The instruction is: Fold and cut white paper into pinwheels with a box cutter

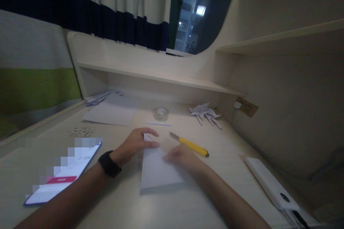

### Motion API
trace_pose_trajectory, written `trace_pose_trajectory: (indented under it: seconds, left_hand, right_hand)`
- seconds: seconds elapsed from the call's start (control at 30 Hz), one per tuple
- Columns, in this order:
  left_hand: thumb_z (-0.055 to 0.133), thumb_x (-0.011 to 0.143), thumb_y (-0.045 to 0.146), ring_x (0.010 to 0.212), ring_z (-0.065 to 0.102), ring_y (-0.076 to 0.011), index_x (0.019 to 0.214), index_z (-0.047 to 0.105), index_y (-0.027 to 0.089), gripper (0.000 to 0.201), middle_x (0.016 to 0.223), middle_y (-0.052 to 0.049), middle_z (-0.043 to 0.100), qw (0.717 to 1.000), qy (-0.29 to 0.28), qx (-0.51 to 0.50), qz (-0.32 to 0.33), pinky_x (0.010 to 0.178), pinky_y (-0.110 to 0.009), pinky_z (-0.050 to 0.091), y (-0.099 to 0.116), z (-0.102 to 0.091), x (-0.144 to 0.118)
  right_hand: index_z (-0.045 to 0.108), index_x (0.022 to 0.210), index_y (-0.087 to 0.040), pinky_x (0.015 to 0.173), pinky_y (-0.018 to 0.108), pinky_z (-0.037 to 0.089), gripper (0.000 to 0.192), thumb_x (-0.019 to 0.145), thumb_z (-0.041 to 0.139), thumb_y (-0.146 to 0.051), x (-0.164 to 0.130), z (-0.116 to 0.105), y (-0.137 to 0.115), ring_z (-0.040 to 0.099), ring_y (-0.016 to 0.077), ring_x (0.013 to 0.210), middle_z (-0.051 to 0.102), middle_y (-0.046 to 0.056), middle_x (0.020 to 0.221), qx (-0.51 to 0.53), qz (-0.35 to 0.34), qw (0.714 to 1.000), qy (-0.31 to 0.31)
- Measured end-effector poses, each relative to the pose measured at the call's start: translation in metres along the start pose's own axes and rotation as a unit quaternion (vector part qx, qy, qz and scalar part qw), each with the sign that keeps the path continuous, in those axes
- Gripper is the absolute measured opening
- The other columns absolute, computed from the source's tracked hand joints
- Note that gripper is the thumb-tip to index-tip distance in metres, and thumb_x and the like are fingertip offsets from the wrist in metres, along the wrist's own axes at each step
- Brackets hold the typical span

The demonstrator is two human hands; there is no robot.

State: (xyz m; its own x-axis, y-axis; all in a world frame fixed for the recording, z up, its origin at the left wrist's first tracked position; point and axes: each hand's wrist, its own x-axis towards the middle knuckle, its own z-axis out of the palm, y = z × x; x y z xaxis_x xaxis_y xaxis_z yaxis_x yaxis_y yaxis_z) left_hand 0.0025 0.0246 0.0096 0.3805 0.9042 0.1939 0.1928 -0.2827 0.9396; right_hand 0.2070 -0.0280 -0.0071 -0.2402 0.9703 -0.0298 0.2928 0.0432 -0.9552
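A white sheet of paper point(157, 175) lies on the desk between my hands, with a slanting upper right edge that looks folded. My left hand point(135, 145), with a black band on its wrist, holds the paper's top corner between thumb and fingers. Along the slanting edge, my right hand point(180, 155) pinches the paper; part of the sheet is hidden under it. Just beyond my right hand lies a yellow utility knife point(193, 146) with its blade out. A thin white paper stick point(158, 123) and a roll of clear tape point(161, 114) are farther back.
Paper pinwheels point(205, 112) lie at the back right, and paper sheets point(110, 109) at the back left. A lit tablet point(64, 175) and a small pile of pale bits point(80, 132) are on the left. A white device point(271, 182) with cables stands along the right wall.
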Motion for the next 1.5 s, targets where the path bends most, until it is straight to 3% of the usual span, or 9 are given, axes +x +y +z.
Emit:
trace_pose_trajectory:
  seconds: [0.17,0.37,0.57,0.73,0.9,1.17,1.4,1.43,1.5]
  left_hand:
    - [0.079,0.056,0.035,0.056,0.056,-0.0151,0.082,0.069,0.016,0.033,0.068,-0.001,0.065,1.000,0.016,-0.011,-0.004,0.051,-0.024,0.038,-0.002,-0.001,0.000]
    - [0.079,0.057,0.034,0.056,0.056,-0.0154,0.086,0.065,0.015,0.037,0.068,-0.001,0.063,0.997,0.021,-0.042,-0.056,0.050,-0.023,0.037,-0.009,-0.009,0.003]
    - [0.079,0.056,0.037,0.058,0.057,-0.0161,0.085,0.063,0.016,0.039,0.071,-0.001,0.063,0.998,0.024,-0.017,-0.063,0.052,-0.024,0.037,-0.019,-0.008,0.007]
    - [0.080,0.058,0.036,0.057,0.055,-0.0147,0.086,0.060,0.017,0.039,0.069,0.001,0.060,0.997,0.015,-0.036,-0.060,0.049,-0.023,0.036,-0.023,-0.011,0.009]
    - [0.079,0.060,0.033,0.051,0.051,-0.0120,0.089,0.059,0.018,0.038,0.061,0.005,0.054,0.995,0.011,-0.052,-0.085,0.044,-0.020,0.032,-0.022,-0.021,0.009]
    - [0.079,0.060,0.034,0.052,0.053,-0.0120,0.086,0.059,0.017,0.037,0.064,0.003,0.058,0.997,0.007,-0.042,-0.068,0.045,-0.020,0.034,-0.015,-0.024,0.008]
    - [0.080,0.060,0.034,0.055,0.057,-0.0125,0.088,0.058,0.018,0.039,0.068,0.001,0.061,0.982,0.092,-0.111,-0.120,0.049,-0.021,0.040,-0.021,-0.046,0.012]
    - [0.080,0.060,0.034,0.056,0.058,-0.0132,0.088,0.058,0.018,0.039,0.069,0.000,0.062,0.980,0.097,-0.120,-0.122,0.050,-0.022,0.041,-0.022,-0.048,0.013]
    - [0.080,0.059,0.033,0.056,0.058,-0.0138,0.088,0.058,0.018,0.040,0.068,0.000,0.062,0.980,0.097,-0.129,-0.119,0.050,-0.023,0.042,-0.024,-0.048,0.014]
  right_hand:
    - [0.067,0.050,-0.016,0.040,0.021,0.025,0.025,0.061,0.074,-0.037,0.000,-0.002,-0.002,0.038,0.0072,0.039,0.050,-0.003,0.040,-0.011,0.015,1.000,-0.009]
    - [0.062,0.045,-0.015,0.039,0.021,0.024,0.028,0.063,0.073,-0.033,-0.003,-0.005,-0.006,0.036,0.0065,0.038,0.046,-0.005,0.039,-0.034,0.042,0.998,-0.017]
    - [0.062,0.049,-0.012,0.040,0.019,0.030,0.028,0.065,0.074,-0.031,0.000,-0.012,-0.005,0.039,0.0055,0.039,0.049,-0.004,0.042,-0.052,0.073,0.993,-0.077]
    - [0.067,0.059,-0.011,0.043,0.018,0.039,0.025,0.067,0.075,-0.034,-0.002,-0.017,-0.003,0.049,0.0061,0.043,0.058,-0.001,0.049,-0.067,0.084,0.988,-0.114]
    - [0.070,0.066,-0.009,0.049,0.020,0.047,0.037,0.066,0.075,-0.045,-0.005,-0.021,-0.001,0.061,0.0109,0.050,0.067,0.005,0.060,-0.031,0.091,0.981,-0.169]
    - [0.069,0.068,-0.009,0.053,0.021,0.052,0.033,0.069,0.073,-0.042,-0.006,-0.020,0.002,0.065,0.0124,0.055,0.070,0.006,0.063,0.002,0.098,0.976,-0.197]
    - [0.068,0.069,-0.010,0.057,0.026,0.055,0.029,0.059,0.077,-0.036,-0.008,-0.049,0.015,0.065,0.0139,0.056,0.069,0.005,0.063,0.022,0.148,0.947,-0.285]
    - [0.068,0.069,-0.009,0.057,0.026,0.054,0.030,0.059,0.077,-0.037,-0.007,-0.055,0.015,0.065,0.0141,0.056,0.068,0.005,0.063,0.007,0.145,0.950,-0.277]
    - [0.068,0.069,-0.009,0.057,0.026,0.053,0.034,0.063,0.075,-0.041,-0.004,-0.063,0.013,0.064,0.0143,0.056,0.068,0.006,0.062,-0.021,0.111,0.974,-0.196]
